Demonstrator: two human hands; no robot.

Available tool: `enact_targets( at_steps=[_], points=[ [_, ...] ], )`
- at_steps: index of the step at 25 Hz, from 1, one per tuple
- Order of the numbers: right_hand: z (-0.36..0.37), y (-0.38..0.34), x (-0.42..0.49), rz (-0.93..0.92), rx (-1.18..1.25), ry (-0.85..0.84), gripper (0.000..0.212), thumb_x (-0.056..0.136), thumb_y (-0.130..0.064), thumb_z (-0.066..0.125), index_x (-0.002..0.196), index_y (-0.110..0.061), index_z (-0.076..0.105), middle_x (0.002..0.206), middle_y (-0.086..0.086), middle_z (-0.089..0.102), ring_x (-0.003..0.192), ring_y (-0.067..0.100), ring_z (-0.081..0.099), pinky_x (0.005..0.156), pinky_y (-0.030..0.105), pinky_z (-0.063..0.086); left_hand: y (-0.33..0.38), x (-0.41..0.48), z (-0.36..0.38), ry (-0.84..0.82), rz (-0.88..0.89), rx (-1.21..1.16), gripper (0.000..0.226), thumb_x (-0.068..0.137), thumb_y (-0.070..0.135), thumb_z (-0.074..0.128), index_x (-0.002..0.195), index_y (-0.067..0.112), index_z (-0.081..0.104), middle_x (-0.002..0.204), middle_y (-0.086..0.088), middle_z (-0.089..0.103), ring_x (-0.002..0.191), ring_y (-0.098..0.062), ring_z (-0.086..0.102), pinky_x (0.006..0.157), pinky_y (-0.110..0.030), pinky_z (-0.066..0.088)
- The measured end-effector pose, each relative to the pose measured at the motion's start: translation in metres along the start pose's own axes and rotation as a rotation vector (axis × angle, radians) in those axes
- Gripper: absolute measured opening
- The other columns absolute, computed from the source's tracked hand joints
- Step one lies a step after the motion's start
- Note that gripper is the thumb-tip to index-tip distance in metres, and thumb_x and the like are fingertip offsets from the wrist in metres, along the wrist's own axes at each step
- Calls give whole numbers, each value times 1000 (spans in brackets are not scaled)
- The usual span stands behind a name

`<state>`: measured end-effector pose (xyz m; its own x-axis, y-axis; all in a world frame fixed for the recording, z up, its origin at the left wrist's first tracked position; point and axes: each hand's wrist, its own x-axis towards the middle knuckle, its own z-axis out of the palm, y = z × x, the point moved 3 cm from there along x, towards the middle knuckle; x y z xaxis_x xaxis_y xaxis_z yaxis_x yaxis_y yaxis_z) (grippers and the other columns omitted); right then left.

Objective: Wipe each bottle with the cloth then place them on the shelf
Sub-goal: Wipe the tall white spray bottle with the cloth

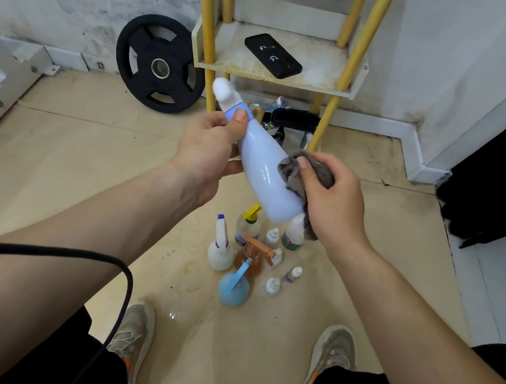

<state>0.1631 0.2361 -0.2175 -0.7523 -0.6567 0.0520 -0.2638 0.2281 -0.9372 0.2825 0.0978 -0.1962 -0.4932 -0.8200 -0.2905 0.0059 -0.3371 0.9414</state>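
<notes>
A scuffed beige floor [63, 177] runs up to stained white walls, and against the far wall stands a shelf [274, 78] on yellow posts. In front of that shelf, raised in the air and short of its visible tier, a person holds a white bottle [262, 166] at a tilt. Its rounded cap points up towards the shelf's left post and its base drops away from it.

The left hand [208, 151] grips the neck end, with the thumb pressed across the blue collar and the fingers curled round beneath. I take that for the steadying grip, since it leaves the broad body bare for wiping. The right hand [334, 198] is bunched tight on a grey cloth [290, 171]. Its thumb pushes the fabric against the bottle's lower side, and a tail of cloth hangs below the base. To my eye this bottle is mid-wipe and not yet ready for placing.

On the floor in front of the shelf, farther from it than the held bottle, other bottles stand upright in a close huddle, probably gathered within reach. There is a white spray bottle [220, 251], a yellow-triggered one [248, 224], an amber one [250, 258], a round blue one [234, 286], a green-labelled bottle [294, 235] and a few small dropper bottles [272, 285]. None is on the shelf.

A black phone [272, 56] lies on the shelf's tier, so bottles will have to go beside it. Left of the shelf, a black weight plate [161, 64] leans on the wall.
</notes>
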Motion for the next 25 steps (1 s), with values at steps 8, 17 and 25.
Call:
enact_targets(
  at_steps=[8, 17, 25],
  points=[
    [11, 27, -2, 468, 476, -17, 21, 100, -24, 60, 111, -14, 74, 108, 7, 76, 104, 27, 72, 95, 52, 56, -6, -6, 3, 21, 28, 51, 27, 100, 41, 57, 110, 17, 66, 106, 3, 73, 98, -14, 70, 73, -27, 59],
    [5, 18, -2, 713, 571, -193, 30, 99, -32, 57, 113, -12, 74, 107, 8, 77, 97, 29, 75, 72, 44, 62, 4, 3, 3, -305, 188, 278, 28, 107, 25, 46, 123, 10, 64, 106, 6, 70, 95, -5, 65, 80, -21, 53],
    [7, 1, 0, 206, 284, -44, 23, 96, -26, 52, 95, -28, 75, 102, -4, 76, 105, 19, 69, 97, 44, 54, 1, 4, 1, -184, 92, 122, 34, 105, 33, 49, 122, 6, 61, 107, -8, 70, 97, -24, 67, 80, -40, 58]
  ],
)
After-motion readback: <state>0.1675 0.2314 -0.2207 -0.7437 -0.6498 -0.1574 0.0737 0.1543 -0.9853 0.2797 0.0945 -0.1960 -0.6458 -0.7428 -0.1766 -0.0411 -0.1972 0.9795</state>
